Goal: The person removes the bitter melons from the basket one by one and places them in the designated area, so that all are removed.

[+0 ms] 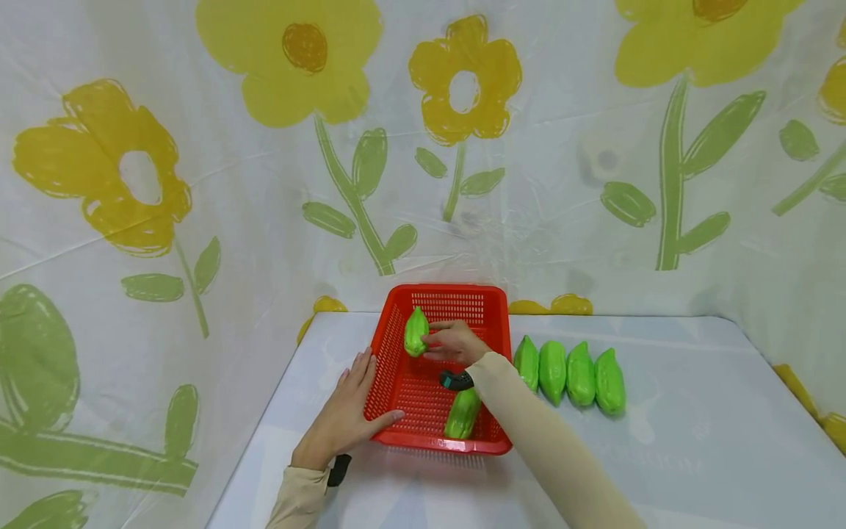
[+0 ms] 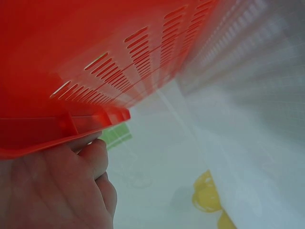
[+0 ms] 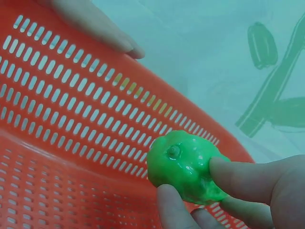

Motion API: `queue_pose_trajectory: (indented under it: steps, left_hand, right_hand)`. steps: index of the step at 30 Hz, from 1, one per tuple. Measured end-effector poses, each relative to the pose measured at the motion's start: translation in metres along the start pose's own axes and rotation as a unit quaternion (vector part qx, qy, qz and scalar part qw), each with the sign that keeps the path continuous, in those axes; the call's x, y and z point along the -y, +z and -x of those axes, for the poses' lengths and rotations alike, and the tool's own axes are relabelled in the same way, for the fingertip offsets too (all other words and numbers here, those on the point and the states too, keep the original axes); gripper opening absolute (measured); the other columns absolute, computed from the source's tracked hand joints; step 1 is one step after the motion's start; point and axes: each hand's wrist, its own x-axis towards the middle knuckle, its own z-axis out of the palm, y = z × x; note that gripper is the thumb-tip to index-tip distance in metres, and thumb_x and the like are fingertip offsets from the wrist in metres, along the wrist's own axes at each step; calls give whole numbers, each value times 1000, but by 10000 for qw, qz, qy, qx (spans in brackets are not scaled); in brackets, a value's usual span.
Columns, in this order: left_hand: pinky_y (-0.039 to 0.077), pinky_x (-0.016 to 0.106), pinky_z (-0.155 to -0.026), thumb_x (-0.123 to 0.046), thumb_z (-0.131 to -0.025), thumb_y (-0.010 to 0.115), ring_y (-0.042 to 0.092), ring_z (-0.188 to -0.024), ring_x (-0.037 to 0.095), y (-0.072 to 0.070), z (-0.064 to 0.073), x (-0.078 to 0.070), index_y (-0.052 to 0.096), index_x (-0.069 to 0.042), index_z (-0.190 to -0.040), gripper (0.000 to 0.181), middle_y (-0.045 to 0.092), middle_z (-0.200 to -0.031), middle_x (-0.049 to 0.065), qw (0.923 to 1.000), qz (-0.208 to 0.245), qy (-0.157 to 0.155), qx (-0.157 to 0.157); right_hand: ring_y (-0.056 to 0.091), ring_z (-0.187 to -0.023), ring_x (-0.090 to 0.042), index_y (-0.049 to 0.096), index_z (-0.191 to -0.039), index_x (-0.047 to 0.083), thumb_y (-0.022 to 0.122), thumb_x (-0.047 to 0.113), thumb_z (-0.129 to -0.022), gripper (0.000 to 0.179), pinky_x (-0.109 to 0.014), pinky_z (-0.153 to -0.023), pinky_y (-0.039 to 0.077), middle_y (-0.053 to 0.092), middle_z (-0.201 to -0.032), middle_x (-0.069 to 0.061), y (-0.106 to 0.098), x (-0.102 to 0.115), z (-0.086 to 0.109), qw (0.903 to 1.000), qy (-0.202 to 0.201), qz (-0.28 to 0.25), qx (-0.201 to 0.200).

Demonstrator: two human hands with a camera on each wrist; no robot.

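A red plastic basket (image 1: 429, 443) with slotted walls stands on the table. At its left rim is my left hand (image 1: 344, 411), fingers along the outside and thumb over the front left corner. In the left wrist view that hand (image 2: 62, 186) lies right under the rim. My right hand (image 1: 456, 342) reaches inside and pinches a shiny green papaya (image 1: 416, 332) between thumb and fingers near the left wall. The right wrist view shows the stem nub of this papaya (image 3: 178, 162) facing the camera. Another green papaya (image 1: 463, 413) lies in the basket's front right corner, partly behind the right wrist.
Several more green papayas (image 1: 581, 375) lie side by side on the table (image 1: 687, 411), just right of the basket. A white curtain (image 1: 548, 220) with printed yellow flowers hangs behind and to the left. Black straps (image 1: 457, 380) sit at both wrists.
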Motion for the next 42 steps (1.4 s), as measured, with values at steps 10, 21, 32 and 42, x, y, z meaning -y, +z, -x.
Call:
queue_pose_trajectory:
  steps: [10, 21, 32, 42]
  left_hand:
    - [16, 58, -132, -71, -88, 63, 7, -164, 33, 0, -1, -1, 14, -4, -165, 114, 5, -177, 9, 10000, -4, -10, 16]
    - [16, 57, -132, -74, -88, 61, 7, -164, 32, 0, -2, 0, 15, -2, -165, 115, 5, -176, 10, 9999, -50, 119, -14]
    - [17, 59, -131, -74, -87, 61, 7, -164, 33, 0, -2, 0, 14, -3, -165, 116, 5, -177, 10, 9999, -25, 99, -29]
    - [19, 60, -131, -73, -87, 62, 9, -164, 34, 2, -1, 2, 15, -2, -165, 115, 6, -177, 10, 9999, -3, 108, -94]
  right_hand:
    - [72, -105, -28, 48, -152, 0, 65, 4, -100, 55, -46, -103, 57, 61, -140, -27, -1, 6, 13, 9998, -133, -60, 168]
    - [75, -99, -23, 50, -152, 3, 65, 4, -100, 54, -46, -105, 56, 64, -137, -24, -11, 10, 25, 9990, -211, -126, 360]
    - [75, -96, -18, 47, -154, 2, 64, 7, -101, 56, -47, -106, 55, 68, -133, -22, -29, 20, 44, 9974, -505, 107, 495]
    - [75, -94, -14, 40, -158, 3, 62, 8, -103, 60, -43, -103, 58, 72, -120, -12, -46, 25, 66, 9960, -645, 60, 619]
